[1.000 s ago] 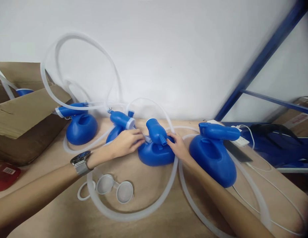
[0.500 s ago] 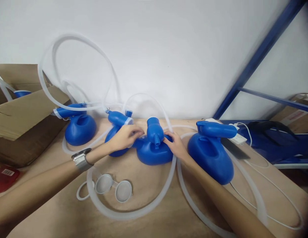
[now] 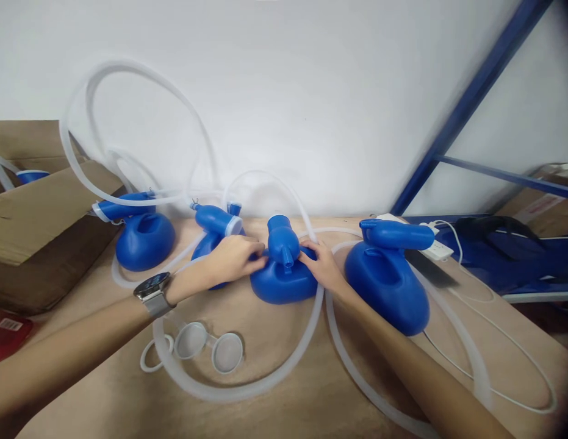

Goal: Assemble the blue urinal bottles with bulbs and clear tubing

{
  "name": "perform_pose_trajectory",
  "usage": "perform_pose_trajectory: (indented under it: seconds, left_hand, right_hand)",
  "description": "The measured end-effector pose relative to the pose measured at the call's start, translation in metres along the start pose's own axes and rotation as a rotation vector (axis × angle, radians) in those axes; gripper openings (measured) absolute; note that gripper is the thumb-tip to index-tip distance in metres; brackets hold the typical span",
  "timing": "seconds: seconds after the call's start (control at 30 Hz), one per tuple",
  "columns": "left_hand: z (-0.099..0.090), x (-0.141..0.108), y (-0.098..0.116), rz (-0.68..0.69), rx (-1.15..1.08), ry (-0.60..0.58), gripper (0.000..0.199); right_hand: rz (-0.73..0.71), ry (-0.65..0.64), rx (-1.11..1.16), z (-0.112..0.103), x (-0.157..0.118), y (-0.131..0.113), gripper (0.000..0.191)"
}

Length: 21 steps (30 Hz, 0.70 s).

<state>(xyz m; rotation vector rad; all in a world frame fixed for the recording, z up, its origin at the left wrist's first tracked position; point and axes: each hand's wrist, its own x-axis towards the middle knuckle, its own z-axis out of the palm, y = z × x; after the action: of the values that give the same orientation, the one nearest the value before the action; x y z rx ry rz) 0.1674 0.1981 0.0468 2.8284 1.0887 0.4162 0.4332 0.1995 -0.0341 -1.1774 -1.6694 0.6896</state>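
Observation:
A blue bottle (image 3: 284,285) with an upright neck and small spout stands in the middle of the table. My left hand (image 3: 240,256) touches its left side, thumb and fingers bent together, and my right hand (image 3: 321,263) rests at its right, fingertips beside the neck. What the fingers pinch, if anything, is hidden. Behind my left hand stands a second blue bottle (image 3: 217,221) with a white cap. To the right is a larger-looking blue bottle (image 3: 387,286). A clear tube (image 3: 247,390) loops in front of the middle bottle.
Two round white caps (image 3: 227,353) and a white ring (image 3: 150,356) lie in front. Another blue bottle (image 3: 145,241) and a cardboard box (image 3: 41,225) are at the left. A power strip (image 3: 437,250), dark phone-like slab (image 3: 430,269) and cables lie right.
My left hand has moved right, onto the middle bottle's left side. My right hand stays beside the neck. The whole view has shifted slightly.

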Motion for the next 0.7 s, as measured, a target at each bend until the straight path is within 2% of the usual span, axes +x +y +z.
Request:
perform_pose_trajectory:
  seconds: [0.2,0.37,0.53,0.7]
  left_hand:
    - [0.004,0.005,0.006,-0.097,-0.007,0.014,0.012]
    - [0.005,0.001,0.008,-0.139,0.003,0.013,0.009]
    - [0.006,-0.010,0.007,-0.185,0.076,0.025,0.013]
    - [0.007,-0.017,0.010,-0.172,0.105,0.067,0.020]
  right_hand:
    - [0.013,0.030,-0.008,0.001,-0.001,0.004,0.024]
    - [0.016,0.081,-0.040,0.002,0.000,0.009,0.027]
    - [0.014,0.075,-0.051,0.001,0.002,0.013,0.033]
    - [0.011,0.048,-0.047,0.001,0.004,0.015,0.037]
